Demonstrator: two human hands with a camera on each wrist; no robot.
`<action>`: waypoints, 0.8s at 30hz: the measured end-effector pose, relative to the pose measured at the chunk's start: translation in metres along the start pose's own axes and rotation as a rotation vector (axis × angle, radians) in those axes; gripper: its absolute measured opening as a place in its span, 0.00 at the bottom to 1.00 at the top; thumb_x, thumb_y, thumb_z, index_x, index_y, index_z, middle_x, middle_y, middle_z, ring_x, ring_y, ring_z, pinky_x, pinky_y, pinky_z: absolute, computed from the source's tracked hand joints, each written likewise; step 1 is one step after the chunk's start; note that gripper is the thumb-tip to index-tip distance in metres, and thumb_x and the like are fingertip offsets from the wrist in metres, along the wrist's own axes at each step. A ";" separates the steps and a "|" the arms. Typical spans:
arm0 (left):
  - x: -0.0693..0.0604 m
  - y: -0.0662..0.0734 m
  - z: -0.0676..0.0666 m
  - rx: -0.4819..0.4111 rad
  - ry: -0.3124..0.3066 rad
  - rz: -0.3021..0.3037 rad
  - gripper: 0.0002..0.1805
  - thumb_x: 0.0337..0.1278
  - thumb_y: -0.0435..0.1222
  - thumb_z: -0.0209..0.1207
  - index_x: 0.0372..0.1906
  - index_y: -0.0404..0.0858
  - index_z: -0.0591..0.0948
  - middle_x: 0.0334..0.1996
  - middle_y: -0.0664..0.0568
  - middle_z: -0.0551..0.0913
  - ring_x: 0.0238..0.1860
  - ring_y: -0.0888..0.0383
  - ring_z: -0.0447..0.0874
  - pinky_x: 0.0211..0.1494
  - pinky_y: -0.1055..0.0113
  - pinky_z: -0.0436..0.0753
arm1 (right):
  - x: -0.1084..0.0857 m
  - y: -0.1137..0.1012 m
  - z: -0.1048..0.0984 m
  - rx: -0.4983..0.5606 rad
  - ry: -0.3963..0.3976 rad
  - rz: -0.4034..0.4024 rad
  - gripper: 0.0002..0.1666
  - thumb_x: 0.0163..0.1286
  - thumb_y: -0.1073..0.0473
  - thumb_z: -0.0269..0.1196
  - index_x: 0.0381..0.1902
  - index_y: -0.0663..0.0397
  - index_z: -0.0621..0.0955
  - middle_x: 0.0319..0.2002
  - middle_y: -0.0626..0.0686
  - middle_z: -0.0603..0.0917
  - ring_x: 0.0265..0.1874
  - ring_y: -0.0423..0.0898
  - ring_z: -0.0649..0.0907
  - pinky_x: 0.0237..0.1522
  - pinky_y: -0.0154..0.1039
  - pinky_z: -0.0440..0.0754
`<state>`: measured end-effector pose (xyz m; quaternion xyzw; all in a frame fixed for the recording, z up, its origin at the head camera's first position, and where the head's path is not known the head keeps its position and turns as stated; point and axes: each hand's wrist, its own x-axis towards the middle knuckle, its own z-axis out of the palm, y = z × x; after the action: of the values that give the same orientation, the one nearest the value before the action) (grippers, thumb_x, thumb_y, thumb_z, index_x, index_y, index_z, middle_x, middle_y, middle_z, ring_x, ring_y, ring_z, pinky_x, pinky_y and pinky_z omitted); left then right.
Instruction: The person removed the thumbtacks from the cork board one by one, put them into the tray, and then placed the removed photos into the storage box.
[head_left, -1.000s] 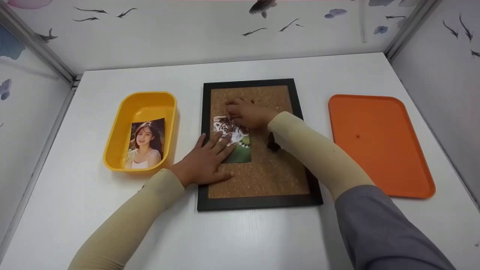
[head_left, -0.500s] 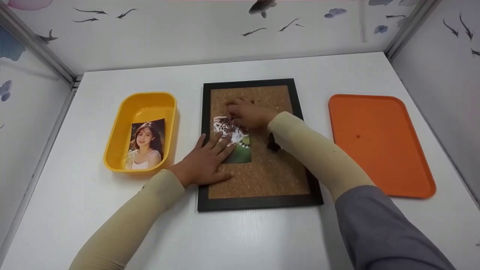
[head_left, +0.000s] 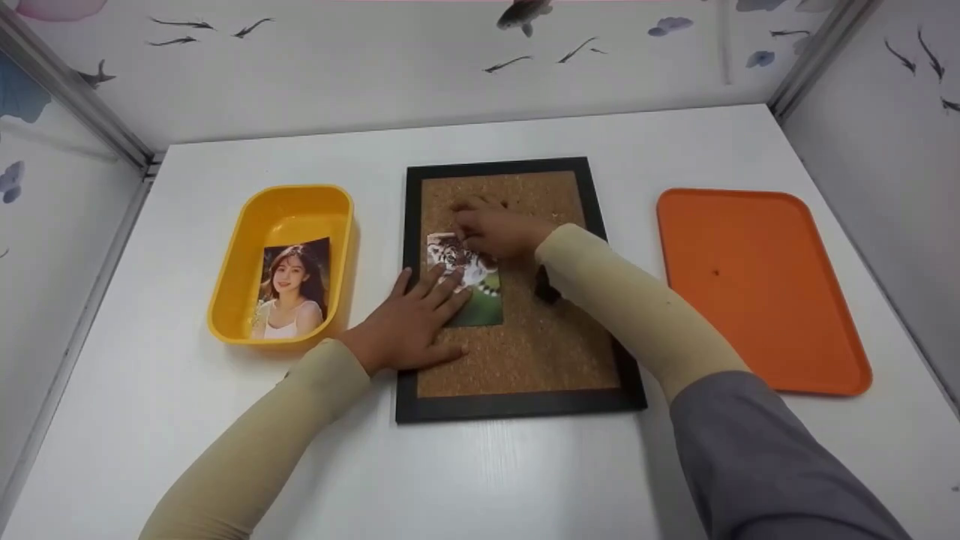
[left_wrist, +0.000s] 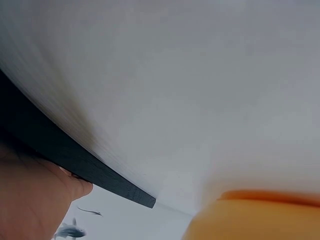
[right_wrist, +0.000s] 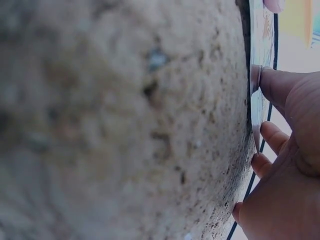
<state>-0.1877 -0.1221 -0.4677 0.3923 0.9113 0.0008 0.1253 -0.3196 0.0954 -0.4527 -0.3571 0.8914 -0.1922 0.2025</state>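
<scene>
A tiger photo (head_left: 480, 304) lies on the left part of a black-framed cork board (head_left: 555, 352). The left hand (head_left: 409, 322) is spread flat across the photo's lower left and the board, its wrist over the frame's left side. At the photo's top edge, the right hand (head_left: 499, 229) has bent fingers. In the right wrist view, the thumb of the right hand (right_wrist: 285, 145) touches the face of the photo (right_wrist: 256, 102), other fingertips are at its edge, and the photo stands slightly off the cork (right_wrist: 200, 150). Whether a small item is between the fingers is hidden.
A yellow tray (head_left: 225, 300) on the left holds a portrait photo (head_left: 292, 289). To the right lies an orange tray (head_left: 757, 300) with a small dark spot. A black object (head_left: 546, 286) is under the right forearm. Printed panels enclose the white table (head_left: 487, 480).
</scene>
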 end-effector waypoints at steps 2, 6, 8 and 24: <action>0.000 0.000 0.000 -0.002 0.009 0.004 0.49 0.65 0.72 0.33 0.81 0.48 0.46 0.80 0.49 0.39 0.78 0.45 0.30 0.73 0.36 0.36 | 0.000 -0.001 0.000 0.003 -0.001 0.007 0.08 0.80 0.51 0.50 0.41 0.43 0.75 0.77 0.48 0.53 0.76 0.55 0.48 0.72 0.64 0.45; 0.000 0.000 0.000 0.000 0.009 0.005 0.49 0.64 0.72 0.33 0.81 0.49 0.45 0.80 0.50 0.39 0.78 0.46 0.30 0.73 0.36 0.35 | 0.000 -0.001 0.001 -0.005 -0.003 0.006 0.08 0.80 0.51 0.50 0.41 0.44 0.75 0.77 0.48 0.53 0.76 0.54 0.49 0.72 0.64 0.46; 0.000 0.000 0.001 -0.001 0.005 0.002 0.49 0.64 0.72 0.32 0.81 0.49 0.44 0.80 0.50 0.38 0.78 0.46 0.29 0.73 0.37 0.34 | 0.000 0.000 0.001 -0.012 -0.003 0.009 0.08 0.80 0.51 0.50 0.41 0.43 0.75 0.77 0.48 0.53 0.76 0.54 0.49 0.72 0.63 0.47; 0.003 -0.001 0.001 0.014 -0.005 0.002 0.49 0.63 0.74 0.30 0.81 0.50 0.43 0.80 0.51 0.37 0.78 0.47 0.27 0.74 0.38 0.34 | -0.003 0.007 -0.001 0.018 0.005 -0.013 0.08 0.80 0.52 0.51 0.40 0.44 0.76 0.78 0.47 0.53 0.77 0.53 0.49 0.73 0.59 0.47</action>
<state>-0.1902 -0.1213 -0.4694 0.3939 0.9106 -0.0063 0.1247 -0.3218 0.1026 -0.4543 -0.3604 0.8878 -0.2025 0.2024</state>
